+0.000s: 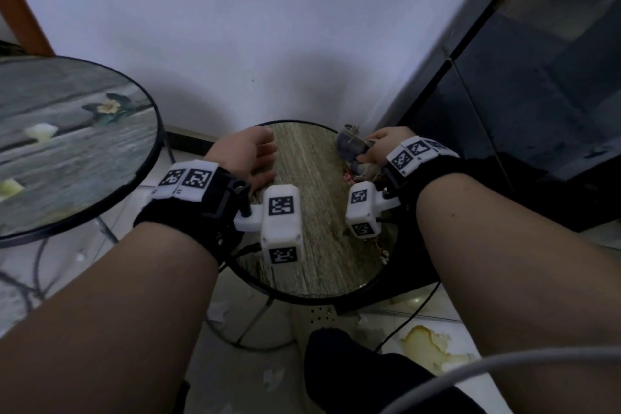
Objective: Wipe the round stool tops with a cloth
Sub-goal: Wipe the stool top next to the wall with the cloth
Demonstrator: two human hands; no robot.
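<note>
- The cloth (353,148), a crumpled grey-blue rag with frayed threads, lies bunched at the far right edge of the small round stool top (312,212), partly over the rim on the side toward the dark cabinet (537,111).
- The right hand (379,148) has it: the fingers are curled round the bundle and pinch it, with the wad sticking out to the left of the hand, toward the middle of the stool top.
- The relation that matters is this: the wood-grain surface to be wiped lies to the left of and nearer than the cloth, so the sweep would most likely run from the far right edge inward and toward the person.
- The grain of the top runs from the far edge to the near edge; the cloth itself is too crumpled to have a clear long axis.
- The left hand (252,158) rests at the far left edge of the same top, fingers loosely bent and holding nothing; whether it presses down to steady the stool cannot be told.
- The right hand is plainly the nearer to the cloth; the left is well apart from it, across the top.
- A larger round stool top (67,144) with a flower print stands to the left, apart from both hands, with pale scraps on it.
- The tiled floor (437,312) below is littered with scraps and a yellowish stain.
</note>
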